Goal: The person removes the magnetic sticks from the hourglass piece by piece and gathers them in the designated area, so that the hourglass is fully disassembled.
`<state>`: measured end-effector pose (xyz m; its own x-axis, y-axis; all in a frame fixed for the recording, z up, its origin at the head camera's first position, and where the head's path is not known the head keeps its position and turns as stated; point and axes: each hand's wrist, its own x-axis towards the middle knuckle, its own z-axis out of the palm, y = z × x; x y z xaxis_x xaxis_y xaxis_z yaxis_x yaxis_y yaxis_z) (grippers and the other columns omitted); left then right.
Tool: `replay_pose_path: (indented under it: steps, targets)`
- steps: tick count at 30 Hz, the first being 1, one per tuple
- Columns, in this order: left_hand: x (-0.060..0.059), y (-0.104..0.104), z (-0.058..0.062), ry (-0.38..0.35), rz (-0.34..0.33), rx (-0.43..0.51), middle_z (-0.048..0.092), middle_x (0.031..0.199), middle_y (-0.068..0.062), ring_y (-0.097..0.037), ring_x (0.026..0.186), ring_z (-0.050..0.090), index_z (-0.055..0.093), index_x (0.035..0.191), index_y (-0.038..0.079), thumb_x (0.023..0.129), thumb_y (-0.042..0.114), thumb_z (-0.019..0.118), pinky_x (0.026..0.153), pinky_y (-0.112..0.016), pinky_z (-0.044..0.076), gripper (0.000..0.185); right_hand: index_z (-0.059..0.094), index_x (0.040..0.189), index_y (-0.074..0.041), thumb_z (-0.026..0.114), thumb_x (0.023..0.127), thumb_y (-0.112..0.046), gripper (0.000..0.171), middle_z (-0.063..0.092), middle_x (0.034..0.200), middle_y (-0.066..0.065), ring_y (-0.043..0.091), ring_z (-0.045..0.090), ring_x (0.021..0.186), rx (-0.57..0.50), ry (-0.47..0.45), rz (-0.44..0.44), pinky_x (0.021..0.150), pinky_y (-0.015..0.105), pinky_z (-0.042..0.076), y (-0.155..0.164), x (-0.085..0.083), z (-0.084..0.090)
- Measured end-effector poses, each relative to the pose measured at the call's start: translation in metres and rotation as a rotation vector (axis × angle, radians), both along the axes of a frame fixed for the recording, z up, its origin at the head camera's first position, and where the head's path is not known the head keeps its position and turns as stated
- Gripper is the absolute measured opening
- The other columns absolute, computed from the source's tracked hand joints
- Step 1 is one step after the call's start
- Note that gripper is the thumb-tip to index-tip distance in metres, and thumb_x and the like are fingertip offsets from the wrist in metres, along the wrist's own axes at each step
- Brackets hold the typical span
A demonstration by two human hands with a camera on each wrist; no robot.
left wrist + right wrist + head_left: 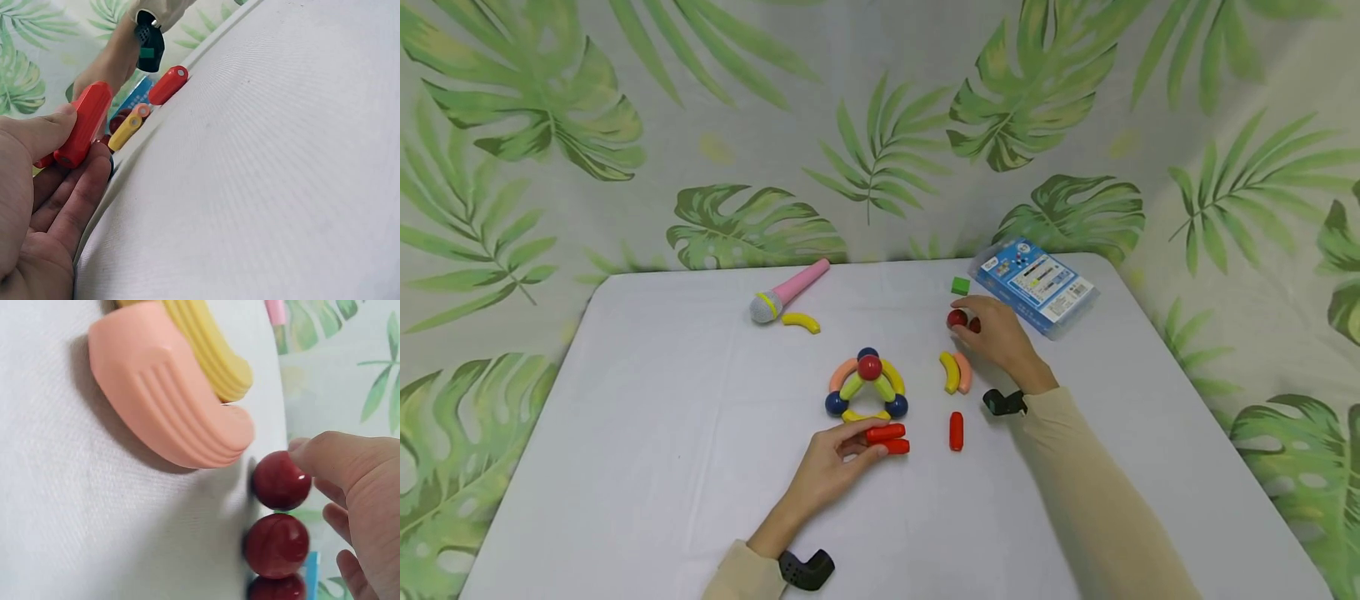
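My left hand (833,468) holds two red rods (887,432) between thumb and fingers, just in front of a ring-shaped build. That build joins blue balls (836,403) with curved yellow and pink pieces, and a red ball (869,367) sits on top. In the left wrist view the thumb presses one red rod (86,125) against the fingers. At the right, my right hand (997,335) has thumb and forefinger around a red ball (957,318). The right wrist view shows the thumb touching this ball (281,480), with two more red balls (276,545) in a row beside it.
A yellow curved piece (950,372) and a pink one (963,372) lie side by side, with a red rod (956,431) nearer. Behind are a green block (960,286), a blue box (1034,284), a pink toy microphone (790,292) and another yellow piece (802,322).
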<state>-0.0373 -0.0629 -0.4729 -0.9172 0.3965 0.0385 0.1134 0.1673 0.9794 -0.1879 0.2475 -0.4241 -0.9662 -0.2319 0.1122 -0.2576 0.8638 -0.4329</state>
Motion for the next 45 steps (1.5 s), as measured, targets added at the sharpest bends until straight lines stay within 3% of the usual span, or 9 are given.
replay_pose_path:
  steps: [5,9,13,18,21,28,34,40,45]
  targets:
    - [-0.001,0.0,0.001,0.006,0.002,0.004,0.073,0.125,-0.004,-0.012,0.091,0.072,0.07,0.133,0.014,0.094,0.025,0.078,0.088,-0.023,0.058,0.041,0.065,0.132,-0.003,0.077,0.093,-0.01,0.042,0.066,0.133,0.017,0.037,0.059,0.122,-0.088,0.064,0.048,0.105,0.054,0.051,-0.003,0.016,0.008]
    - [-0.001,0.0,0.0,0.003,0.003,0.007,0.073,0.125,-0.006,-0.012,0.09,0.072,0.071,0.131,0.015,0.094,0.024,0.078,0.087,-0.023,0.058,0.039,0.068,0.129,-0.004,0.08,0.091,-0.01,0.04,0.069,0.127,0.013,0.033,0.062,0.119,-0.193,0.12,0.131,0.102,0.052,0.053,-0.017,0.049,0.012]
    - [-0.001,0.0,0.001,-0.001,-0.004,0.011,0.072,0.126,-0.005,-0.013,0.09,0.072,0.07,0.131,0.014,0.094,0.024,0.078,0.087,-0.023,0.058,0.04,0.071,0.125,-0.008,0.083,0.087,-0.011,0.04,0.072,0.124,0.008,0.029,0.067,0.113,-0.228,0.141,0.233,0.099,0.048,0.056,-0.038,0.09,0.009]
    - [0.0,-0.002,-0.002,0.051,-0.026,0.034,0.073,0.123,-0.006,-0.013,0.093,0.072,0.071,0.131,0.013,0.095,0.022,0.077,0.087,-0.025,0.059,0.037,0.071,0.127,-0.011,0.082,0.089,-0.013,0.039,0.074,0.121,0.003,0.019,0.07,0.098,-0.277,0.017,0.32,0.082,0.033,0.061,-0.06,0.131,-0.002]
    - [0.0,-0.003,-0.003,0.086,-0.046,0.051,0.073,0.122,-0.006,-0.014,0.096,0.071,0.071,0.13,0.013,0.095,0.02,0.076,0.087,-0.026,0.059,0.036,0.071,0.127,-0.013,0.079,0.092,-0.014,0.035,0.075,0.117,-0.001,0.011,0.068,0.093,-0.309,-0.043,0.323,0.081,0.027,0.06,-0.067,0.144,-0.009]
    - [0.001,-0.001,-0.005,0.111,-0.062,0.044,0.073,0.122,-0.006,-0.014,0.099,0.071,0.07,0.131,0.01,0.095,0.021,0.077,0.086,-0.027,0.06,0.038,0.074,0.118,-0.016,0.078,0.094,-0.017,0.024,0.076,0.102,-0.006,0.005,0.066,0.085,-0.412,-0.077,0.281,0.074,0.025,0.057,-0.066,0.154,-0.019]
    - [0.0,0.0,-0.004,0.099,-0.064,0.043,0.075,0.117,-0.006,-0.014,0.099,0.072,0.068,0.133,0.006,0.093,0.019,0.078,0.087,-0.026,0.059,0.043,0.075,0.117,-0.018,0.08,0.091,-0.012,0.027,0.075,0.101,-0.007,0.007,0.063,0.081,-0.46,-0.054,0.188,0.072,0.024,0.056,-0.052,0.157,-0.014]
    - [0.001,0.0,-0.004,0.08,-0.058,0.036,0.075,0.117,-0.005,-0.012,0.096,0.072,0.07,0.128,0.006,0.094,0.02,0.078,0.087,-0.025,0.059,0.038,0.074,0.123,-0.015,0.074,0.096,-0.013,0.026,0.075,0.114,0.0,0.009,0.067,0.098,-0.515,-0.078,0.093,0.086,0.024,0.058,-0.025,0.157,-0.01]
    - [0.0,0.0,-0.004,0.072,-0.046,0.02,0.076,0.114,-0.004,-0.012,0.089,0.074,0.073,0.123,0.007,0.094,0.021,0.078,0.087,-0.024,0.058,0.033,0.073,0.125,-0.016,0.068,0.101,-0.016,0.025,0.074,0.115,0.001,0.009,0.064,0.106,-0.474,-0.065,0.01,0.087,0.019,0.056,0.0,0.154,-0.007]
